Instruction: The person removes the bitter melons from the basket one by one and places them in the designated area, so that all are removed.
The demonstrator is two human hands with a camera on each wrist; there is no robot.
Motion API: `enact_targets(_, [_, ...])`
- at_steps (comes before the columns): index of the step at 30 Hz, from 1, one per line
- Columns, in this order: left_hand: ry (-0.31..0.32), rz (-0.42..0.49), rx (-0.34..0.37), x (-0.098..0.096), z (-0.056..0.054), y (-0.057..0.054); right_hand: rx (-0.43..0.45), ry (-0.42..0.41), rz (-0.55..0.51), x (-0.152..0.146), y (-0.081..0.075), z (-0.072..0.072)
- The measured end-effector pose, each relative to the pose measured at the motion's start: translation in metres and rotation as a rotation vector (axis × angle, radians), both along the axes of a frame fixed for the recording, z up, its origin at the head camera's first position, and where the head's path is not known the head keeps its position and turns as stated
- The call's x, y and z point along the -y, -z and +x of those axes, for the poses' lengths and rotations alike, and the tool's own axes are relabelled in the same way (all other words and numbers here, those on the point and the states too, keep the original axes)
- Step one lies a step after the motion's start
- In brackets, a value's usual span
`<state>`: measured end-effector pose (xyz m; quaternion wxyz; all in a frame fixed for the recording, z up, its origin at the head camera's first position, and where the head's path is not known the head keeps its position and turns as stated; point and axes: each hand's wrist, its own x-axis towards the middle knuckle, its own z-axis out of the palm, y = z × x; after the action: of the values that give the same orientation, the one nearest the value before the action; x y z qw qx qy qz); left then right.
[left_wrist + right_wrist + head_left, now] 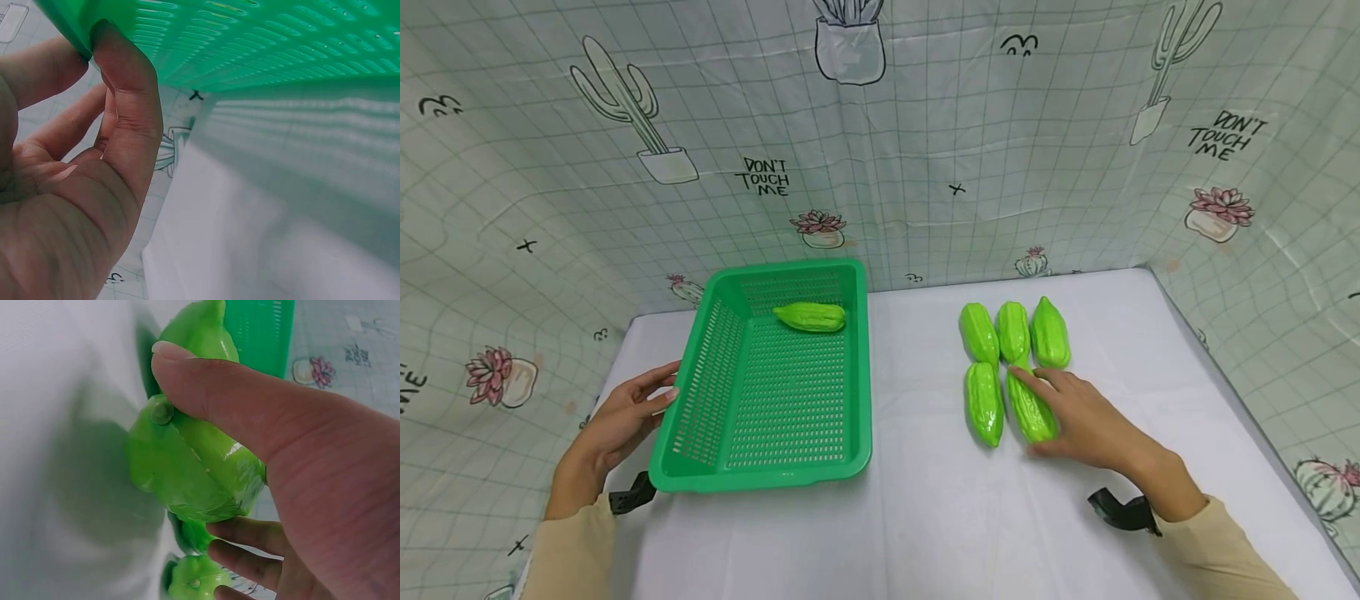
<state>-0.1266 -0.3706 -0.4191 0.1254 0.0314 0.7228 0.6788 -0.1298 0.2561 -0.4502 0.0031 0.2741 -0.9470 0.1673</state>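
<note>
My left hand (628,417) pinches the left side of a green plastic basket (662,454); in the left wrist view, thumb and finger meet at its edge. One green bitter melon (810,317) lies near the back of the basket. My right hand (1082,421) is spread over a bitter melon (1028,408) on the table, thumb near its front end and fingers towards its back. In the right wrist view this bitter melon (194,465) sits between the extended thumb and the loosely spread fingers. Another bitter melon (984,404) lies just left of it.
Behind these lie three more bitter melons, at left (979,332), middle (1013,332) and right (1050,333). A white cloth covers the table (917,517). Patterned curtains (910,150) hang behind and at both sides. Black camera mounts (1123,510) are on both wrists.
</note>
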Motion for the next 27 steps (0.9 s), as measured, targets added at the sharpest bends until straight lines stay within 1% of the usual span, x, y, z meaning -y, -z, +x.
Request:
enact_targets(12, [-0.012, -0.006, 0.008, -0.001, 0.0, 0.0, -0.029, -0.033, 0.003, 0.0, 0.01, -0.003])
enact_targets(19, [-0.005, -0.011, 0.005, -0.001, 0.001, -0.001, -0.041, -0.034, 0.0, 0.001, 0.011, -0.005])
enact_targets(27, [-0.018, -0.03, 0.014, -0.001, 0.0, -0.001, -0.02, -0.022, 0.018, 0.003, 0.011, -0.007])
